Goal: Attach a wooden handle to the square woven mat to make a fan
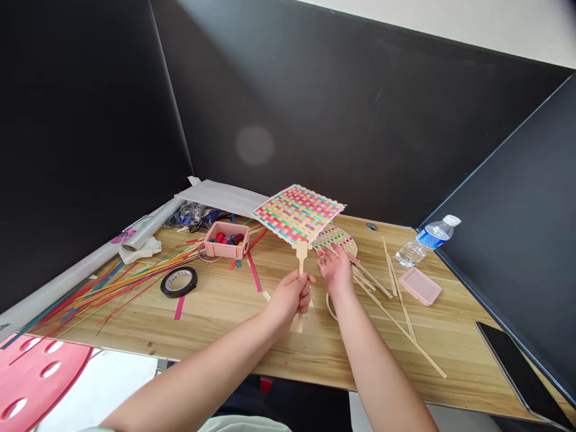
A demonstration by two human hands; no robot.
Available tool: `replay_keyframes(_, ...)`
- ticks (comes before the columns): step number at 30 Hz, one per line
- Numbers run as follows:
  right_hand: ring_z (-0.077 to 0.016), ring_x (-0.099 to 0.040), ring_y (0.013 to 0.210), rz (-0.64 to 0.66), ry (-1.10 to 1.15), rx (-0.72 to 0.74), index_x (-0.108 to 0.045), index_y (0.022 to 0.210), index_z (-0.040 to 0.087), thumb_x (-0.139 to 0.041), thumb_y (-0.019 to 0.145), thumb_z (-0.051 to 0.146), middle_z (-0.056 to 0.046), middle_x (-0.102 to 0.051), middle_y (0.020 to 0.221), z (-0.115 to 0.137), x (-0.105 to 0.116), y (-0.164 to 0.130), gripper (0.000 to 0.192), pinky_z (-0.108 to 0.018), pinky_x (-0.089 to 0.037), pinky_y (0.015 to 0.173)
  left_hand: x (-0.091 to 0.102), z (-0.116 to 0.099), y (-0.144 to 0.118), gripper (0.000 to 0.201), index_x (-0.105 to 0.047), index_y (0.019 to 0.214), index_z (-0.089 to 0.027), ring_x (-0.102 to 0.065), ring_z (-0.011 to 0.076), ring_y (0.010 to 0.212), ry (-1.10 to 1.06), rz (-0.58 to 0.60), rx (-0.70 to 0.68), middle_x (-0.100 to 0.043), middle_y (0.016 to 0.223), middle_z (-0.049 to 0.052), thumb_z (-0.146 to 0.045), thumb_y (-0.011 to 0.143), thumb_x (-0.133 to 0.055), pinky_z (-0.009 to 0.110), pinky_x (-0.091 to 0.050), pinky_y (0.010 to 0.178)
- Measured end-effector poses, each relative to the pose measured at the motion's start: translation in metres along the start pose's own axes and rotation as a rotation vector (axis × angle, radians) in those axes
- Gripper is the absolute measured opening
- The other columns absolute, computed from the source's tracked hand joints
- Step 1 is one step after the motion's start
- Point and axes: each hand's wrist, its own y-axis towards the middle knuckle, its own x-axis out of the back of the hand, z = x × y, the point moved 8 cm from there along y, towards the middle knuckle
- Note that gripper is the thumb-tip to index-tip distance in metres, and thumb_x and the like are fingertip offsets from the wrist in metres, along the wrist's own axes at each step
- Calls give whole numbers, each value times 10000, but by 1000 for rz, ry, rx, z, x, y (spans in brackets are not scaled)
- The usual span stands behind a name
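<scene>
Left hand (290,295) clamped on wooden handle (301,255), holding woven mat (299,212) tilted up above the table (252,336). Right hand (335,268) just right of it, fingers spread, empty, over round woven fan (336,238). Bamboo strips (396,312) right; tape roll (179,281), pink box (226,240) left. Water bottle (427,239) far right.

The pink stool (31,372) and black phone (526,372) are cut off by edges.

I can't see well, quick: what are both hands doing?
Left hand: closed on the wooden handle.
Right hand: open, holding nothing, beside the woven mat.
</scene>
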Motion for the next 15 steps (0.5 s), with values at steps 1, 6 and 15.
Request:
replay_keyframes(1, -186, -647, 724, -53, -2, 11, -498, 932, 229, -516, 731, 513, -26, -635, 836, 2, 8, 5, 348, -301, -487, 587, -2, 5, -10, 369, -527, 841, -178, -301, 35, 376, -11, -1, 22, -342, 534, -105, -523, 765, -633, 179, -279, 390)
replay_keyframes(6, -157, -583, 795, -375, -57, 153, -422, 923, 261, -499, 743, 413, 14, -549, 905, 9, 47, 12, 248, -289, -462, 645, 14, 39, -51, 535, -546, 873, -168, -538, 105, 411, 143, 31, 188, -536, 582, -53, -672, 707, -617, 247, -427, 473)
replay_keyframes(15, -169, -555, 883, -434, -224, 402, -451, 883, 227, -524, 697, 289, 9, -515, 897, 24, 45, 9, 210, -346, -438, 868, 67, 54, -73, 406, -578, 827, -157, -513, 118, 403, 771, 77, 338, -546, 528, -26, -542, 832, -451, 220, -375, 408)
